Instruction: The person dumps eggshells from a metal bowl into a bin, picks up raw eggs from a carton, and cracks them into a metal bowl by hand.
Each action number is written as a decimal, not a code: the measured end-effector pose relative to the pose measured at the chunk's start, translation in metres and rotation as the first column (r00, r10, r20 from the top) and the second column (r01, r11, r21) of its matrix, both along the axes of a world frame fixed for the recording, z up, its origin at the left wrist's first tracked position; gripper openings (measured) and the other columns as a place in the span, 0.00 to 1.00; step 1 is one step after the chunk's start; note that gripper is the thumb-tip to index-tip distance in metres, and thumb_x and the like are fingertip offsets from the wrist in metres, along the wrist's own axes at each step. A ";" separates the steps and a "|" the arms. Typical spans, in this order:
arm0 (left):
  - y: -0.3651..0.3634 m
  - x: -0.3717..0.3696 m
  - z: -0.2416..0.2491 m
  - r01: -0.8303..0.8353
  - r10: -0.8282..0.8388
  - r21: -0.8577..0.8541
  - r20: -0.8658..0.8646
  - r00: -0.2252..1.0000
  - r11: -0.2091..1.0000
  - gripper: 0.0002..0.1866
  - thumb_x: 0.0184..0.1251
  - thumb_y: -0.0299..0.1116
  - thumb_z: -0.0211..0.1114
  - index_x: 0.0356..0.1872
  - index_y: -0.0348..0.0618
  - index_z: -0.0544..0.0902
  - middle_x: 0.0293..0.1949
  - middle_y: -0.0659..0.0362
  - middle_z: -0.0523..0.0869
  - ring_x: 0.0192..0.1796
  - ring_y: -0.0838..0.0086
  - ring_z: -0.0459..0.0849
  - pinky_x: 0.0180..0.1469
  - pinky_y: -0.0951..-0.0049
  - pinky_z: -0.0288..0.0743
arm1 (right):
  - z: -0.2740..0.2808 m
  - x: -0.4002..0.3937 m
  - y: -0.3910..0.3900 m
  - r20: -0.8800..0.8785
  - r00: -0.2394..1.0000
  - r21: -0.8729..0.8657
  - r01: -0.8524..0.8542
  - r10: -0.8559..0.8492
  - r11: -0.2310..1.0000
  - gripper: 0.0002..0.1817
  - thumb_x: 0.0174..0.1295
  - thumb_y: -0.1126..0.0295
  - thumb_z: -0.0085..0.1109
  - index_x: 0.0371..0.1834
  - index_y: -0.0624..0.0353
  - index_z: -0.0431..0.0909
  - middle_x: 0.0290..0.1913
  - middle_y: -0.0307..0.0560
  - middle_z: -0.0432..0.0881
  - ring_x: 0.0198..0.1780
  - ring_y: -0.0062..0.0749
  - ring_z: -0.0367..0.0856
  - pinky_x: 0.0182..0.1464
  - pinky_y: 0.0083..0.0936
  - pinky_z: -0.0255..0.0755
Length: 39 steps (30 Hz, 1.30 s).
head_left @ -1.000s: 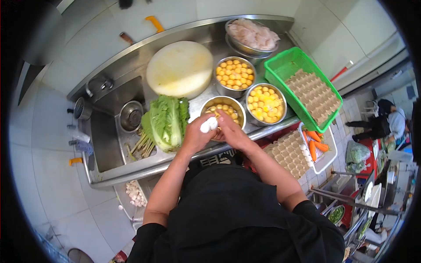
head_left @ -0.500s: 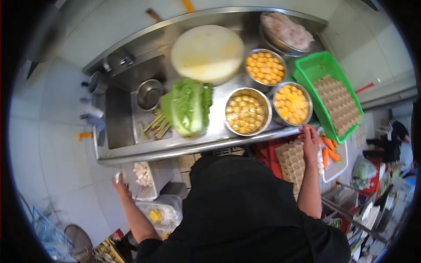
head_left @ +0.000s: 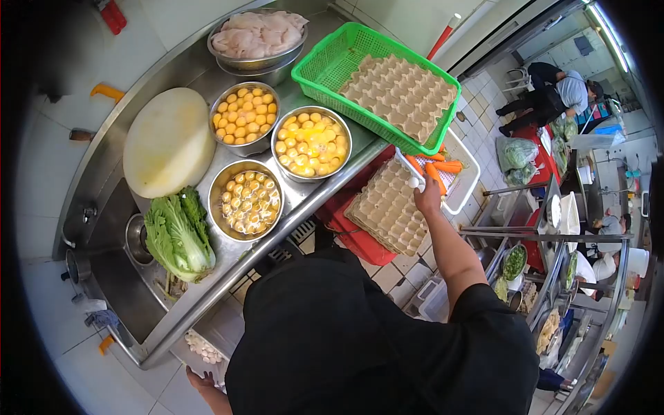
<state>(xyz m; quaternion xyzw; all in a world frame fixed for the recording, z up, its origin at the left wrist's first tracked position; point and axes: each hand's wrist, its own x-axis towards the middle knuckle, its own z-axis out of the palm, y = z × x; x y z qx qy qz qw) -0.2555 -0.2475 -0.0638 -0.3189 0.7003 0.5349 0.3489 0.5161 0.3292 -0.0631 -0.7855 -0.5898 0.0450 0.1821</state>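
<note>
My right hand [head_left: 429,196] is closed at its fingertips around a small white rounded thing, too unclear to name, beside the stacked cardboard egg trays [head_left: 391,207] and the carrots [head_left: 448,166]. At the lower left, my left hand [head_left: 200,380] has its fingers apart, just below a container of whitish pieces [head_left: 203,346]. On the steel counter are a bowl of yolks [head_left: 245,114], a bowl of yolks with some broken [head_left: 311,144] and a bowl of yolks in clear liquid [head_left: 246,200]. A leafy cabbage [head_left: 178,238] lies beside them.
A round cutting board [head_left: 169,142] and a bowl of pale raw meat [head_left: 259,36] stand on the counter. The green basket [head_left: 332,59] holds more egg trays. The sink [head_left: 114,266] is at left. Metal shelving [head_left: 546,238] stands at right; people [head_left: 553,93] are farther off.
The view has turned to the right, so the counter now slants across it. My right hand has moved out beyond the counter edge to the egg trays and carrots. My left hand appears lower.
</note>
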 end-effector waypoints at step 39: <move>0.205 0.039 0.170 0.197 -0.133 0.019 -0.673 0.727 0.980 0.34 0.68 0.46 0.62 0.71 0.47 0.61 0.65 0.53 0.71 0.64 0.57 0.73 0.66 0.59 0.65 | -0.012 0.004 0.002 -0.398 0.914 -0.230 -0.010 -0.085 0.973 0.27 0.53 0.62 0.69 0.56 0.55 0.74 0.44 0.54 0.80 0.44 0.38 0.80 0.46 0.34 0.74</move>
